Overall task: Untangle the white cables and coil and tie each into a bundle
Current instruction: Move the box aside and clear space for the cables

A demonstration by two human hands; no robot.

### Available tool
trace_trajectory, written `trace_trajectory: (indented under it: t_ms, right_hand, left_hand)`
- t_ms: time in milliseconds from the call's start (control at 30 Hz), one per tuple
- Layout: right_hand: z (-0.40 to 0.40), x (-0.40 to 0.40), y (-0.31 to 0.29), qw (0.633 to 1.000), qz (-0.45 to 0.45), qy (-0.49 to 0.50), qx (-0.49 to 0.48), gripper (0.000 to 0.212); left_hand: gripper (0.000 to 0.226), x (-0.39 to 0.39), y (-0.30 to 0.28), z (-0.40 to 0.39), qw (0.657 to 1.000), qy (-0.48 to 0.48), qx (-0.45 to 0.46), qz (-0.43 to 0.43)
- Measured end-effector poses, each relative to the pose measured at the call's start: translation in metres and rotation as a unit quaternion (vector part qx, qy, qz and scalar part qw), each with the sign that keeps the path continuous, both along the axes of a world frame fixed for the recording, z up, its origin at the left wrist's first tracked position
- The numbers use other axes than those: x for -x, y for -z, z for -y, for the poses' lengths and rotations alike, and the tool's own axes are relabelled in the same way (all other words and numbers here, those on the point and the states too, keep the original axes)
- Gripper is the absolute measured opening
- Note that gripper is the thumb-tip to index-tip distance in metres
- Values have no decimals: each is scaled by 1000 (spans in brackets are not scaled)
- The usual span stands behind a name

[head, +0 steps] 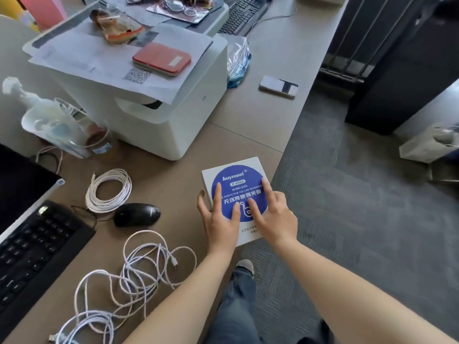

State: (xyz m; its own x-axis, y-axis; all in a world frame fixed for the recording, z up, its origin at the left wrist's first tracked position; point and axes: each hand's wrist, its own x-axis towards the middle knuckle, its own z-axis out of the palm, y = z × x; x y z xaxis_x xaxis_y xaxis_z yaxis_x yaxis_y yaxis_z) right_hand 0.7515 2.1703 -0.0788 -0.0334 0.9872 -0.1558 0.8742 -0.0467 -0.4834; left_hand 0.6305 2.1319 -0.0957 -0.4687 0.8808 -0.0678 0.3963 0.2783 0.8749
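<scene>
A loose tangle of white cables (129, 279) lies on the brown desk near its front edge, left of my arms. A coiled white cable (109, 191) rests further back, beside a black mouse. Both hands are off the cables, on a white box with a blue round label (233, 180) at the desk's right edge. My left hand (219, 217) lies on the lid with straight fingers, its thumb against the box's left side. My right hand (272, 214) presses flat on the lid with spread fingers.
A black mouse (136, 214) and black keyboard (34, 247) sit left of the box, with a dark monitor (19, 182) at the left edge. A white printer (154, 100) stacked with papers stands behind. A phone (278, 86) lies at the back right. The desk (248, 120) ends at grey carpet.
</scene>
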Motion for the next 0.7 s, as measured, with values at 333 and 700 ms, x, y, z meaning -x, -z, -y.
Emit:
trace_trajectory:
  t_ms: [333,700]
  right_hand:
    - [-69,-26,-8,1000,20,8,6,68]
    - [-147,-33,0,993,6,-118,20,67]
  left_hand:
    - [65,-24,1,-69,999,26,20,17]
    - [64,-44,10,-121,994,-105,-1,-3]
